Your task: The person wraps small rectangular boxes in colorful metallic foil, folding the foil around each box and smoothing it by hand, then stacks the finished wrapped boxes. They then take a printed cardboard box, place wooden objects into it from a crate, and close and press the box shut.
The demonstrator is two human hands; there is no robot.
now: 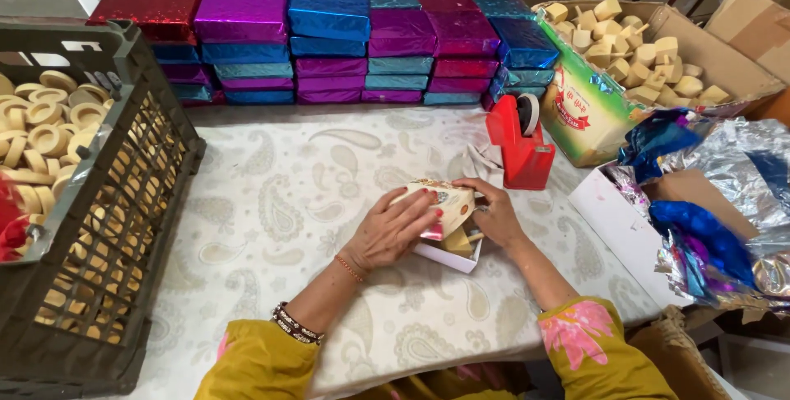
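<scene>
A small printed cardboard box (448,202) lies on the patterned table cloth (271,194) in the middle. Its lid is partly lifted, and pale round pieces show inside the white tray at its lower right. My left hand (393,227) rests flat on top of the lid and presses it. My right hand (494,215) grips the box's right side, fingers curled on the lid's edge. Both sleeves are yellow, and the left wrist wears bracelets.
A red tape dispenser (520,143) stands just behind the box. Stacks of shiny foil-wrapped boxes (329,38) line the back. A dark plastic crate (123,202) with pale rings sits left. A carton of pale pieces (642,46) and crumpled foil sheets (724,194) lie right.
</scene>
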